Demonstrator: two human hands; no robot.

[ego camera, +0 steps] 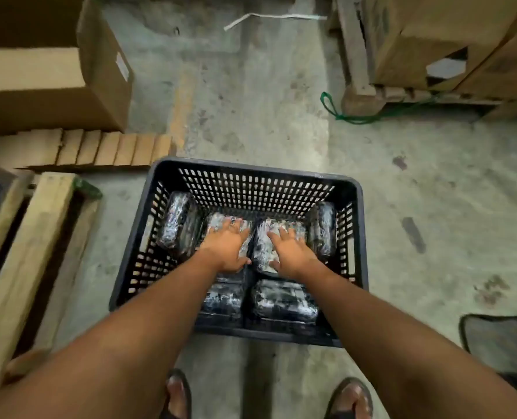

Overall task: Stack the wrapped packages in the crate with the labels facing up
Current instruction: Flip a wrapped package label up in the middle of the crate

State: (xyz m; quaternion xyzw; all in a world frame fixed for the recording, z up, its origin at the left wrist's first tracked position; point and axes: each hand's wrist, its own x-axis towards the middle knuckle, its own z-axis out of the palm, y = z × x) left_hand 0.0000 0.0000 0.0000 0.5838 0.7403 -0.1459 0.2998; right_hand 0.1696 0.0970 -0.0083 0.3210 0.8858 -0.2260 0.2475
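A black perforated plastic crate (251,179) stands on the concrete floor right in front of me. Several dark packages wrapped in shiny clear film lie inside it. My left hand (228,247) rests flat, fingers spread, on the middle left package (218,220). My right hand (290,252) lies flat on the middle right package (263,249). One package (177,226) leans against the crate's left wall and another (322,228) against the right wall. Two more packages (284,300) (222,299) lie at the near side. No labels can be made out.
Cardboard boxes (48,86) and flattened cardboard stand at the left, with wooden beams (24,258) beside them. A wooden pallet with boxes (432,40) and a green cord (369,117) are at the back right. A dark mesh object (499,340) lies at the right. My sandalled feet (177,394) are below the crate.
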